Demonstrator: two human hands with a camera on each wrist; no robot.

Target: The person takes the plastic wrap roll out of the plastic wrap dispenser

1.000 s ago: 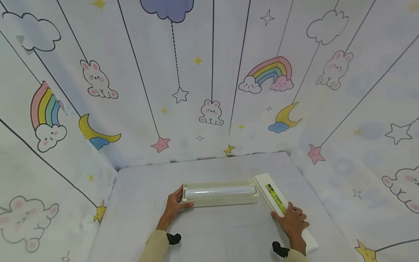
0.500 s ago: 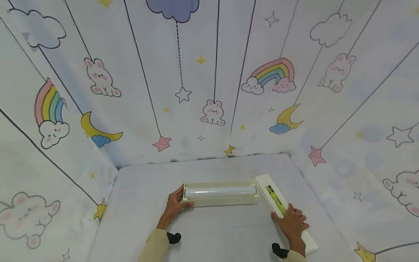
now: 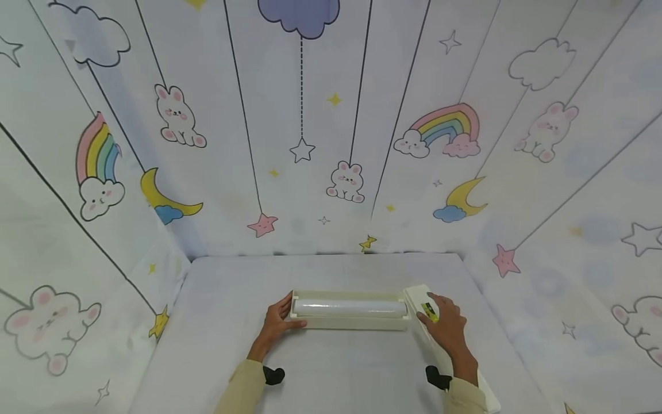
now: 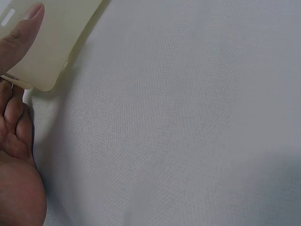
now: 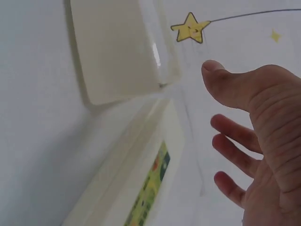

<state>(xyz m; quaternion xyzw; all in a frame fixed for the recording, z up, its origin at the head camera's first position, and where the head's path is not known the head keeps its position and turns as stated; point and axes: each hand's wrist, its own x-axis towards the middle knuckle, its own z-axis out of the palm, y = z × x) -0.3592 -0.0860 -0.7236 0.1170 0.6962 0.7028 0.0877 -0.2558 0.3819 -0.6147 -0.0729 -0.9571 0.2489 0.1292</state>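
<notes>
Fingers (image 3: 283, 305) of the left hand (image 3: 275, 325) wrap the box (image 3: 351, 324) at its left end, head view, roll (image 3: 351, 307) inside; right hand (image 3: 449, 328) hangs over the slanting lid (image 3: 414, 292), cloth (image 3: 351, 368) spreading between the sleeves (image 3: 244, 380). Left wrist view: thumb (image 4: 21, 41) on the box, cloth past its edge. Right wrist view: fingers bent, thumb well apart, holding nothing, lid end just beside the box.

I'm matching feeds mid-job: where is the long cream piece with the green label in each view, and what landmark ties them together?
Head: the labelled piece is lower right of centre, partly hidden by the right hand.
Left wrist: not in it.
Right wrist: bottom, left of centre, slanting.
Shared landmark: cream box; head, low centre; left wrist, top left; right wrist, top, left of centre.
</notes>
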